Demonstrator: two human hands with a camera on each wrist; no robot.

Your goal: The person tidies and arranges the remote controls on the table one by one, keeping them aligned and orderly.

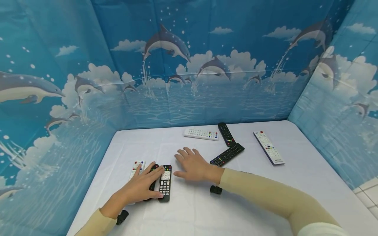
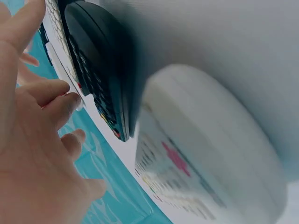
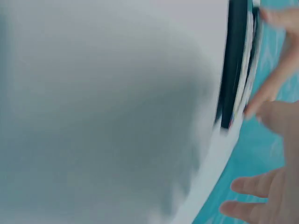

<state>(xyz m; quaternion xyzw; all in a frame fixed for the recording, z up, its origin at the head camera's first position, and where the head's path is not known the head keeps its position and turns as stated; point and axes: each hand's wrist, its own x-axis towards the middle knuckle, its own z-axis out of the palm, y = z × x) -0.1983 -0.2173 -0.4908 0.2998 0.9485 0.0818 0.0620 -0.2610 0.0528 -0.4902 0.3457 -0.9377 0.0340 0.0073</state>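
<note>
My left hand (image 1: 141, 186) lies spread over a row of three remote controls at the left of the table. Its thumb and a fingertip reach the black remote with white buttons (image 1: 165, 188), and its fingers partly cover a black remote (image 1: 152, 185). On the outer side lies a white remote (image 1: 138, 165), mostly hidden by the hand; the left wrist view shows the white remote (image 2: 187, 140) close up beside the black one (image 2: 105, 70). My right hand (image 1: 193, 166), fingers spread and holding nothing, is to the right of the row.
Farther back lie a white remote (image 1: 201, 134), a black remote (image 1: 226, 134) and another black remote (image 1: 227, 155) touching or nearly touching it. A white remote with dark sides (image 1: 268, 147) lies at the right. Dolphin-print curtains (image 1: 203, 101) border the white-covered table (image 1: 195, 213).
</note>
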